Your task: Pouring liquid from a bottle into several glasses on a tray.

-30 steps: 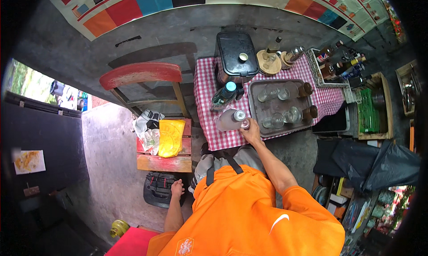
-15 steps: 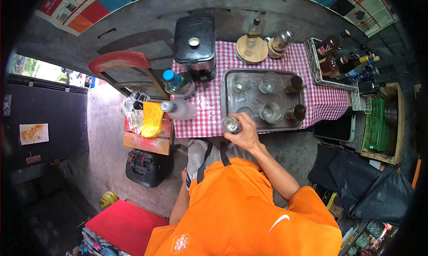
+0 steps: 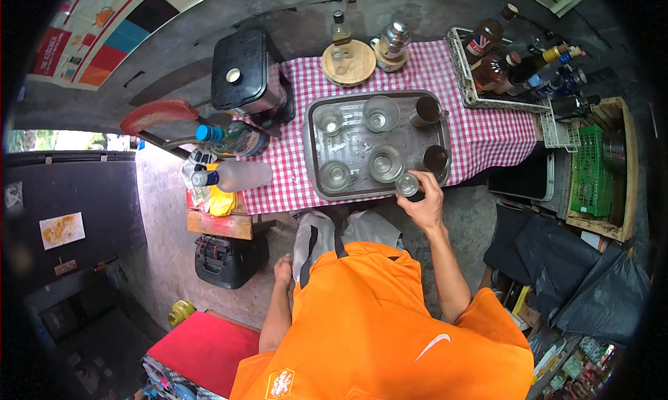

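My right hand is closed round a small clear glass, held upright just off the front edge of a grey metal tray. On the tray stand several clear glasses, among them a wide one and a front-left one. Two mugs with dark insides, a rear one and a front one, stand along its right side. Low at my left side hangs my left hand, its fingers curled with nothing seen in them.
A checked cloth covers the table. To the left are a frosted bottle, a blue-capped bottle and a black bin-like appliance. Behind is a round wooden board; rear right, a wire basket of bottles.
My right hand has carried the small glass rightward along the tray's front edge, from its left end toward the mugs. My left hand has come into fuller view. The whole view has shifted.
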### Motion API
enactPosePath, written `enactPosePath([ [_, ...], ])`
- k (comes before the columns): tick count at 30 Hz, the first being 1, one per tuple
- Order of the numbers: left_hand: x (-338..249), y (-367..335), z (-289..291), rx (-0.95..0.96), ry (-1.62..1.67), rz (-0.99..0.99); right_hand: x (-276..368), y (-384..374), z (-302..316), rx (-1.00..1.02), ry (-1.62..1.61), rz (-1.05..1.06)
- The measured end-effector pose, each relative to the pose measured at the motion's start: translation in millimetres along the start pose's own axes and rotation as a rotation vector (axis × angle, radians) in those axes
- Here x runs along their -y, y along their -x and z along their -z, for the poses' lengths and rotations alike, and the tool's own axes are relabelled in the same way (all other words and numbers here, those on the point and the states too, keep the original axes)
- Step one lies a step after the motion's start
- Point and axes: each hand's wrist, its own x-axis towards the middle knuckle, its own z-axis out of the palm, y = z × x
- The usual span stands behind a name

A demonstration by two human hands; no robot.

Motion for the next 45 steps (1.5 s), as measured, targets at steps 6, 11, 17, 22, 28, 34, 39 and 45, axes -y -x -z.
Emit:
enactPosePath([
  [6, -27.2, -21.8, -16.1, -0.082, -0.409, -0.282, -10.6, -2.5, -8.8, 0.004, -0.125, -0.099],
  [11, 20.8, -69.6, 6.4, 0.039, -0.250, -0.286, -13.6, -12.1, -15.5, -0.011, -0.121, -0.114],
  [17, 32.8, -72.7, 14.9, 0.087, -0.131, -0.327, -19.6, -17.1, -17.3, -0.009, 0.032, -0.072],
  [22, 16.6, -67.6, 12.4, 0.029, -0.172, -0.256, -20.6, -20.1, -19.7, 0.020, 0.089, -0.125],
  [28, 24.0, -65.1, 10.9, 0.062, -0.051, -0.330, -18.5, -25.2, -21.1, 0.063, 0.117, -0.130],
  [34, 52.5, -84.1, 12.2, 0.113, 0.256, -0.186, -12.9, -30.1, -21.1, 0.114, 0.139, -0.122],
  [39, 36.2, -65.5, 5.1, 0.049, 0.124, -0.313, -16.0, -32.2, -21.7, 0.134, 0.176, -0.139],
  [45, 26.6, -59.6, 4.9, 0.034, -0.012, -0.282, -7.2, -37.5, -19.0, 0.178, 0.170, -0.172],
])
